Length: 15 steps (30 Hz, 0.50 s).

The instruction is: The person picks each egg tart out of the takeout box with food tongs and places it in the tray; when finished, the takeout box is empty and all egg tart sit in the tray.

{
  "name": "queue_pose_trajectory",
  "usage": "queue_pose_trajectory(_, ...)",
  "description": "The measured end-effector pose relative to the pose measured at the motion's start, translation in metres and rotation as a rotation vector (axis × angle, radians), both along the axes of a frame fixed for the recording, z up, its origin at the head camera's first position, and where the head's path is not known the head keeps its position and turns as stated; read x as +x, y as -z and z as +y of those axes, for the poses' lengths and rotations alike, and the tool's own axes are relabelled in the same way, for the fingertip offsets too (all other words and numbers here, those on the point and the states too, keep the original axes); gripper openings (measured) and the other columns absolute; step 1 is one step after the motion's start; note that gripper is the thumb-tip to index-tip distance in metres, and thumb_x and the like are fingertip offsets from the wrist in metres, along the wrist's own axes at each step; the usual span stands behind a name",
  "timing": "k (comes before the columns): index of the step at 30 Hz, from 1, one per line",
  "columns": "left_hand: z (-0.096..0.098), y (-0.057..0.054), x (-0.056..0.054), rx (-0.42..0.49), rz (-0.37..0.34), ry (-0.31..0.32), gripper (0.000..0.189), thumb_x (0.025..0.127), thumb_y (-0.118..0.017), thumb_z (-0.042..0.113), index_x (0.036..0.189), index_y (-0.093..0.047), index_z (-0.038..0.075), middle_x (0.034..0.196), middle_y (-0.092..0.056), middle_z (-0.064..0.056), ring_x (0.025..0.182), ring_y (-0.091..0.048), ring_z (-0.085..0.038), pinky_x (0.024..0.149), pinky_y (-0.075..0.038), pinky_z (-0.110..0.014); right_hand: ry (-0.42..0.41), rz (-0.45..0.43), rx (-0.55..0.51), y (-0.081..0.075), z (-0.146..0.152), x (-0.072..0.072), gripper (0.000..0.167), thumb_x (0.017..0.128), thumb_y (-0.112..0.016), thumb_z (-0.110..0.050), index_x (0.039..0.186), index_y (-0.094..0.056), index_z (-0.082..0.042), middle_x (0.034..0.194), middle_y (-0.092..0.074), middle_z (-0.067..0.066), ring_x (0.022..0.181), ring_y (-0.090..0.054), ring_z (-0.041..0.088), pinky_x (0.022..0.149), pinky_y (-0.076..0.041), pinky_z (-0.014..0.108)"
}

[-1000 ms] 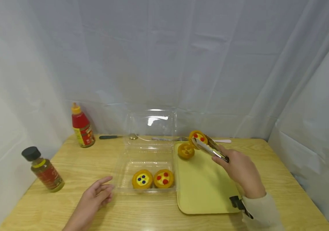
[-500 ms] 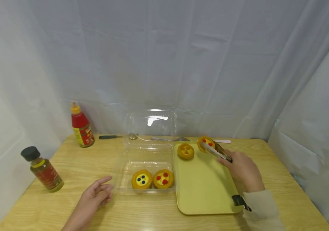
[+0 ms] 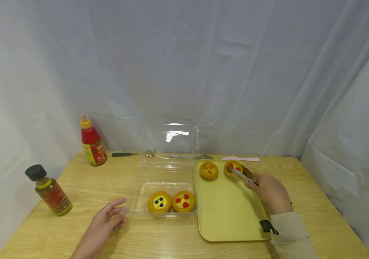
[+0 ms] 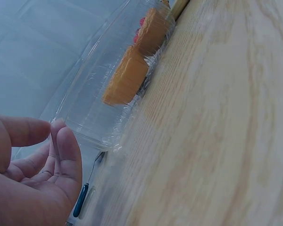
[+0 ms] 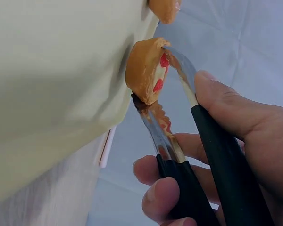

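The right hand (image 3: 273, 192) has its fingers bent around the black handles of silver metal tongs (image 5: 228, 174), whose two ends have between them a round golden-brown tart with red dots (image 5: 143, 68), at the far part of the yellow rectangular tray (image 3: 229, 212); if its base touches the tray, I cannot tell. To the left of it, a round all-orange tart (image 3: 208, 170) lies on this tray. The left hand (image 3: 105, 221), with fingers loosely bent, is just beside an open clear plastic container (image 3: 168, 185) on the wooden desk (image 3: 162, 237), and inside the container a blue-dotted round tart (image 3: 159, 202) and a red-dotted round tart (image 3: 183, 201) sit side by side.
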State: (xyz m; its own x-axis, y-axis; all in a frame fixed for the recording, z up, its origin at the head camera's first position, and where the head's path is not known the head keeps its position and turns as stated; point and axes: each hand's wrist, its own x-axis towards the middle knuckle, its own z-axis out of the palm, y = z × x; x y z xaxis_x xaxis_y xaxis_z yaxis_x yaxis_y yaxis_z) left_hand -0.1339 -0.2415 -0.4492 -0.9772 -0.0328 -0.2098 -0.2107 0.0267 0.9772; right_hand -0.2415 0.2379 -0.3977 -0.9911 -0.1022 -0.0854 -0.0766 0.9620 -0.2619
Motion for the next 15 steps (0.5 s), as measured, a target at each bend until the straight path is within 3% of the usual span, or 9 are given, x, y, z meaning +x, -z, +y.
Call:
queue_pose_trajectory(5,-0.0001,0.0009,0.0,0.0,-0.007,-0.001,0.052,0.104,-0.054,0.016,0.15,-0.035,0.004,0.12,-0.057,-0.012,0.098,-0.059,-0.02,0.085,-0.055,-0.03,0.016,-0.04,-0.007,0.001,-0.001,-0.0013,0.083,0.095,-0.052,-0.062,0.142,-0.047,0.006,0.13,-0.055,0.032,0.08,-0.065,0.031,0.062,-0.051,0.045)
queue_pose_trajectory(10,-0.0004,0.0014,-0.0003,-0.002,-0.02,0.0,0.052,0.104,-0.054,0.017,0.15,-0.034,0.004,0.121,-0.056,-0.012,0.099,-0.059,-0.02,0.086,-0.055,-0.03,0.05,-0.059,-0.011,0.0019,-0.0012,-0.0014,0.089,0.093,-0.05,-0.066,0.145,-0.043,0.007,0.134,-0.05,0.034,0.082,-0.064,0.038,0.061,-0.052,0.049)
queue_pose_trajectory(15,-0.0007,0.0015,0.0002,-0.01,-0.03,0.005,0.052,0.104,-0.054,0.017,0.151,-0.034,0.005,0.122,-0.055,-0.012,0.1,-0.058,-0.02,0.086,-0.055,-0.03,0.037,-0.016,0.002,-0.0011,0.0002,0.0013,0.095,0.092,-0.046,-0.07,0.147,-0.039,0.006,0.132,-0.05,0.036,0.082,-0.064,0.04,0.059,-0.05,0.048)
